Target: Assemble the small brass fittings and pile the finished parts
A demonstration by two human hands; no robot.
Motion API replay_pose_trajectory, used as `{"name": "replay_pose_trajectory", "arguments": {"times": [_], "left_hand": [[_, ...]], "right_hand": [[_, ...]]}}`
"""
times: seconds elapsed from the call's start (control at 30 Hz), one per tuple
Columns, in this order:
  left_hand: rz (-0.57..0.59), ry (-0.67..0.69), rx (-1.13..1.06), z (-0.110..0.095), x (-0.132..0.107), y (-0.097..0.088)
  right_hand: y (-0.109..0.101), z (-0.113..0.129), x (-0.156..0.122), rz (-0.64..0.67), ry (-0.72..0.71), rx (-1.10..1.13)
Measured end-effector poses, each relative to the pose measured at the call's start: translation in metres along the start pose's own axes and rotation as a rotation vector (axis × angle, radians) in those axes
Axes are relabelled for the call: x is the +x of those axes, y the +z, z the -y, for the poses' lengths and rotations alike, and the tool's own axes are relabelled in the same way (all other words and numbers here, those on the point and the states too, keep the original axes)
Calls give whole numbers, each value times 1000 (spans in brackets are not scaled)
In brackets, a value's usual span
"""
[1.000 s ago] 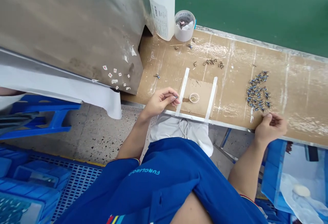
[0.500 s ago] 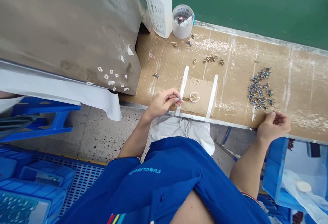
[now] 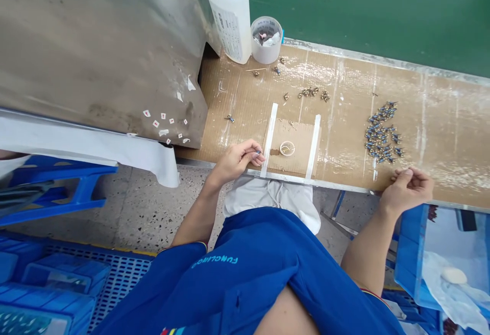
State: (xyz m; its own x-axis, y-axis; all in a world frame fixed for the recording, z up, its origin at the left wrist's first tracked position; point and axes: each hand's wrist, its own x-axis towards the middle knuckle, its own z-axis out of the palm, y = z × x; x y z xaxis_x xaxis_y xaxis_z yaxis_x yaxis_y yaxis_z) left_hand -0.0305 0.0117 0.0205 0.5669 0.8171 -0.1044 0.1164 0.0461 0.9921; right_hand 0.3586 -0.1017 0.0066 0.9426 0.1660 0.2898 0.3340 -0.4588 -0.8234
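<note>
My left hand (image 3: pixel 236 161) is closed in a pinch on a small blue piece (image 3: pixel 259 152), mostly hidden by the fingertips. Just right of it, a cardboard pad (image 3: pixel 300 138) held down by white tape strips carries a small round white ring-shaped dish (image 3: pixel 287 148) with something thin inside. My right hand (image 3: pixel 409 190) is over the bench's front edge, fingers curled together; whatever they may hold is hidden. Beyond that hand lies a pile of small blue and gold metal parts (image 3: pixel 383 136).
A white bottle (image 3: pixel 231 18) and a tape roll (image 3: pixel 266 44) with scraps inside stand at the back. Several gold parts (image 3: pixel 308 92) lie on the cardboard bench top. A metal housing (image 3: pixel 153 59) borders the left; a blue bin (image 3: pixel 411 258) stands below right.
My left hand has drawn slightly left, away from the white dish, with the blue piece still pinched. My right hand stays near the pile, fingers curled. The whole view has shifted a little.
</note>
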Motion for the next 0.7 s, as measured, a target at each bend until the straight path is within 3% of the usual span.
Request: {"name": "replay_pose_trajectory", "arguments": {"times": [0.2, 0.33, 0.4, 0.5, 0.57, 0.63, 0.7], "left_hand": [[1, 26, 138, -2, 5, 4], [-16, 121, 204, -4, 9, 16], [-43, 164, 194, -2, 10, 22], [-97, 186, 157, 4, 10, 29], [-143, 186, 135, 8, 11, 31], [-181, 176, 97, 12, 12, 31], [-192, 155, 48, 15, 12, 31]], "right_hand": [[0, 10, 1, -35, 7, 34], [6, 41, -14, -80, -177, 101], [11, 57, -36, 109, -279, 180], [23, 73, -80, 716, -336, 283], [33, 77, -107, 1008, -333, 328], [42, 78, -125, 1133, -324, 357], [47, 79, -131, 1140, -332, 356]]}}
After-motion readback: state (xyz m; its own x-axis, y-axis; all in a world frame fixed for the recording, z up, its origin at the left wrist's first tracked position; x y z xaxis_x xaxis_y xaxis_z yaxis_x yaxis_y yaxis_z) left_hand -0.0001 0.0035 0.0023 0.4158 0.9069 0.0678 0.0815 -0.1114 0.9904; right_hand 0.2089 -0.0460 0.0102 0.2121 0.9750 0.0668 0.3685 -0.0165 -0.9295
